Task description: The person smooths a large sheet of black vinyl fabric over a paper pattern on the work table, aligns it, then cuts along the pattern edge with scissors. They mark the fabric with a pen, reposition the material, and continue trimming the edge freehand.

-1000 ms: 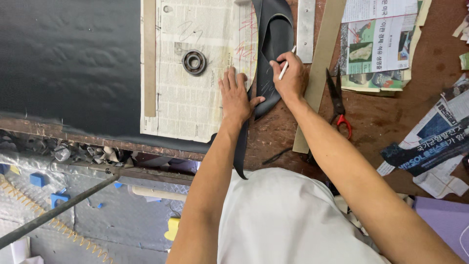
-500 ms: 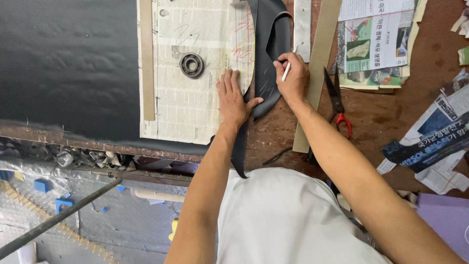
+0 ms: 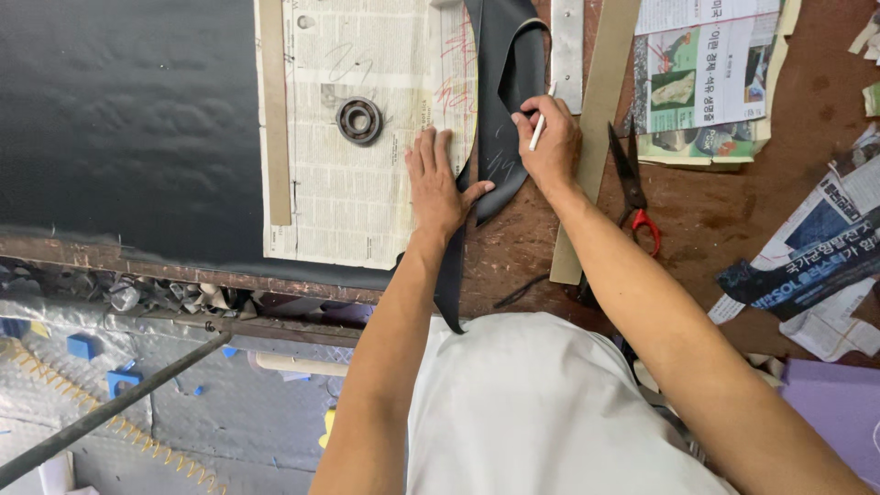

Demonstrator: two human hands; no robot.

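Flat and spread, the left hand (image 3: 440,188) pins the newspaper pattern (image 3: 367,137) beside the black leather piece (image 3: 500,110), where the right hand (image 3: 550,147) pinches a white marking pencil (image 3: 541,124), apparently tracing an outline that needs steady pressure onward.

right hand (image 3: 550,147) with white marker (image 3: 540,128) shifted slightly lower
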